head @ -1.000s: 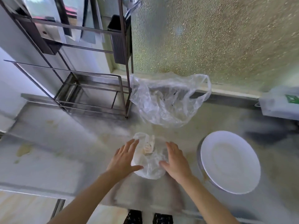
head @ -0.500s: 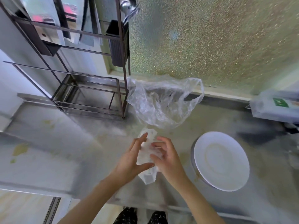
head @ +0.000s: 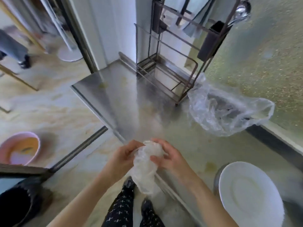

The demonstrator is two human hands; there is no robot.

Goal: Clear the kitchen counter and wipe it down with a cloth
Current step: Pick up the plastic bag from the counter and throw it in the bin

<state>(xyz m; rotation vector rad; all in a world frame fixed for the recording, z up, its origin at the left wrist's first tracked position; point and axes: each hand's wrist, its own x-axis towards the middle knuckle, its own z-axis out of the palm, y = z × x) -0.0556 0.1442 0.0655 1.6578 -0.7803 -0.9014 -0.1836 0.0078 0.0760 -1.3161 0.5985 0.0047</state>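
Observation:
Both hands hold a small crumpled clear plastic bag (head: 146, 167) off the steel counter (head: 124, 97), over its front edge. My left hand (head: 122, 158) grips the bag's left side, and my right hand (head: 170, 158) closes over its top and right side. The bag's lower end hangs loose below my hands. A bigger clear plastic bag (head: 226, 112) lies open on the counter at the back right, against the frosted window. A white plate (head: 250, 194) rests on a metal dish at the right. Yellowish stains mark the counter.
A metal wire rack (head: 173, 76) stands at the counter's back, with a dark holder and a ladle (head: 241, 12) hung on it. On the floor at the left are a pink basin (head: 19, 149) and a dark bin (head: 14, 205). Another person's leg shows far left.
The small bag has been lifted off the counter and bunched between both hands, drawn toward me. My view has swung left, showing the floor, basin and bin.

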